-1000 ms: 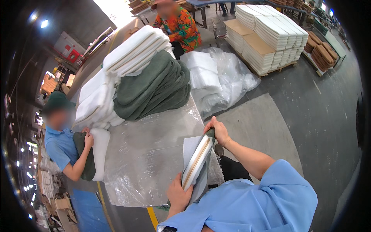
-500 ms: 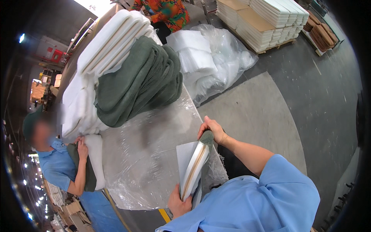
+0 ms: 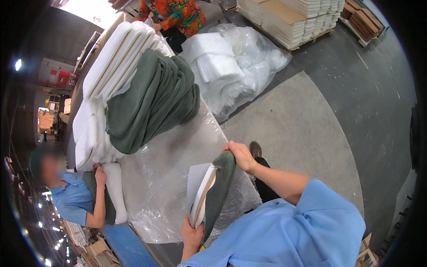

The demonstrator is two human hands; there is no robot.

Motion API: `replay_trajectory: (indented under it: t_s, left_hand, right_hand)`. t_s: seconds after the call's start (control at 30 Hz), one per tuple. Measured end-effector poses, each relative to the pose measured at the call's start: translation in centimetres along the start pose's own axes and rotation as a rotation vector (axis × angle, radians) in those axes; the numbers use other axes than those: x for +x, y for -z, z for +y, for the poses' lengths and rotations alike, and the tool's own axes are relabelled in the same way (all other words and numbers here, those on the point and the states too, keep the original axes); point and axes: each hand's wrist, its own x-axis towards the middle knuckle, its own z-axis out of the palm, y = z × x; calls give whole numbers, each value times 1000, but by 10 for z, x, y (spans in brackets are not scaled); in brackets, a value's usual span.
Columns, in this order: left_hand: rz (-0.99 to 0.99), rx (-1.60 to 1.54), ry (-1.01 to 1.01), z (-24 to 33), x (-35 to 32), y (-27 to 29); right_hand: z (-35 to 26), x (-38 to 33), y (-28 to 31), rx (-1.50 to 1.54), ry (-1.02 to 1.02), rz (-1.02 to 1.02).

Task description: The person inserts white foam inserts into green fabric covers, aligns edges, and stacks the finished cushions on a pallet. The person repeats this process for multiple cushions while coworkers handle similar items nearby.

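Now much more green shows on the piece between my hands; a second ago the green fabric cover [image 3: 224,180] is only a small patch by my right fingers, and at this moment it wraps the far end and spreads down the right-hand side almost to my other hand; so, as I judge it, the far end is largely dressed, while the left-hand edge lies open, with the white padded piece [image 3: 207,183] and its brown layer [image 3: 203,198] bare along it.

My right hand [image 3: 240,156] grasps the green fabric at the far corner; my left hand [image 3: 192,233] grips the near end, thumb on the white edge, though its fingers underneath are hidden and I cannot tell how firmly they press; part of the new green may come simply from my tilting the piece, the view being too wide to settle it.

The piece is at the near right of the film-covered table [image 3: 155,191], slanting between my hands; a pale grey sheet [image 3: 195,178] shows along its left side; the heap of green covers [image 3: 149,102] sits farther off, against the stacked white pads [image 3: 113,60].
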Motion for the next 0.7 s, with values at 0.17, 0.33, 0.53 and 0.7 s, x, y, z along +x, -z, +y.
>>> replay_trajectory:
  t_s: [0.17,0.33,0.53,0.7]
  left_hand:
    - [-2,70,2,17,-4,-2]
    - [62,131,-15,4,-18,-21]
    - [29,254,-60,-10,-20,-34]
    - [34,243,-150,-9,-12,-31]
  right_hand:
    - [-41,-32,-20,-57,402,161]
    - [-45,-37,-18,-219,465,121]
    - [-55,-24,3,-265,340,-121]
    - [-64,-19,9,-299,124,-216]
